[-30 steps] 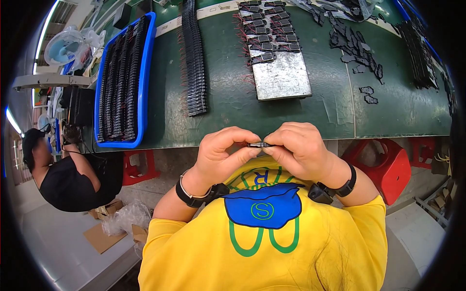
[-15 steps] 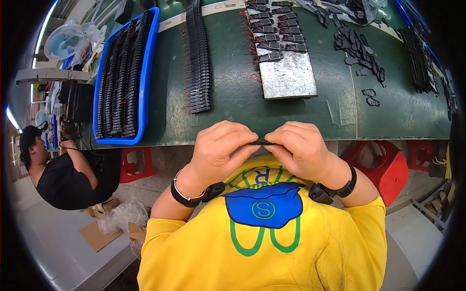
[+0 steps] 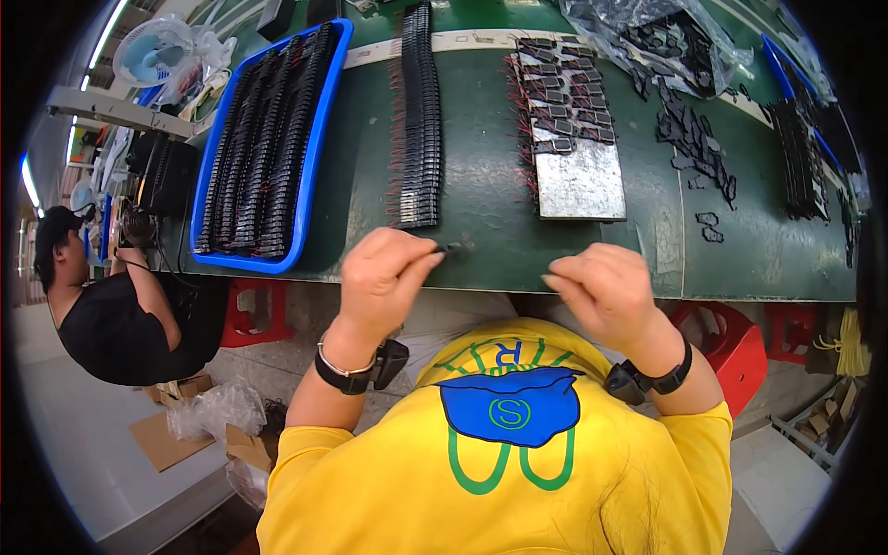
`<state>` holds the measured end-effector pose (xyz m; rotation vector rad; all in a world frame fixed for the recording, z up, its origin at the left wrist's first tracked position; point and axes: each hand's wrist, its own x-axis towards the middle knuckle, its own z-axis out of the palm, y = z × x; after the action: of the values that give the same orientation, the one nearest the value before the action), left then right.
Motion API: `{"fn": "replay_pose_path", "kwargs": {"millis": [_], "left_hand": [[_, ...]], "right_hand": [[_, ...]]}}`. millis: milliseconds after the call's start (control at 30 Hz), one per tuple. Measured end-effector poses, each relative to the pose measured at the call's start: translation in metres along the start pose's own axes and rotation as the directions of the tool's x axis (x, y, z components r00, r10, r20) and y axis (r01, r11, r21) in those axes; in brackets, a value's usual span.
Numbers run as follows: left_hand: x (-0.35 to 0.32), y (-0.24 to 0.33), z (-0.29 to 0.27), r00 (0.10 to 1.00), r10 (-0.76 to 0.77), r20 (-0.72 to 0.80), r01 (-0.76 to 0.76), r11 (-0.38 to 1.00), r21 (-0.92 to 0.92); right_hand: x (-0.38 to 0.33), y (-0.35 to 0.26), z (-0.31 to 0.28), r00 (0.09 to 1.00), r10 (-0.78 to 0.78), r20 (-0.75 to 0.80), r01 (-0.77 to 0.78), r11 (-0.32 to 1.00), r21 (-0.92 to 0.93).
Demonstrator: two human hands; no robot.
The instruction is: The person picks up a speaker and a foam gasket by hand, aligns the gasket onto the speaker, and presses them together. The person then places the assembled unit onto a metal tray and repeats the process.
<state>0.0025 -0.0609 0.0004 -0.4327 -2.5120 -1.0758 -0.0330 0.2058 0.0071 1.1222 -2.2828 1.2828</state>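
Observation:
My left hand (image 3: 384, 285) pinches a small black part (image 3: 450, 248) between thumb and forefinger, above the front edge of the green table. The part is too small and blurred to name. Apart from it, my right hand (image 3: 606, 291) hovers by the same edge with thumb and fingers drawn together, and nothing shows in them. Just beyond my left hand ends a long row of black parts (image 3: 423, 139) with red wires along one side. Beyond my right hand lies a silvery metal block (image 3: 583, 190), bearing several black framed parts (image 3: 555, 111) with red wires.
At left, a blue tray (image 3: 298, 242) holds rows of black parts. Flat black pieces (image 3: 694, 143) lie scattered at right, near a clear plastic bag (image 3: 592, 14). Stacked black strips (image 3: 797, 166) stand farther right. A co-worker in black (image 3: 120, 314) sits at left; a red stool (image 3: 731, 356) stands below the table.
My hands have moved apart: the right has let go of the black part and shifted right. The left keeps it and has moved slightly left. The view has shifted a little.

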Motion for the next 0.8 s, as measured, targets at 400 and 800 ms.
{"fn": "replay_pose_path", "kwargs": {"millis": [400,800], "left_hand": [[-0.003,-0.014,-0.009,0.994,-0.070,-0.084,0.084,0.979,0.183],[0.000,0.001,-0.015,0.984,-0.071,-0.166,0.100,0.979,0.176]], "right_hand": [[0.051,0.034,-0.040,0.996,0.062,-0.066,-0.077,0.964,-0.255],[0.076,0.035,-0.028,0.994,0.041,0.103,-0.004,0.943,-0.332]]}}
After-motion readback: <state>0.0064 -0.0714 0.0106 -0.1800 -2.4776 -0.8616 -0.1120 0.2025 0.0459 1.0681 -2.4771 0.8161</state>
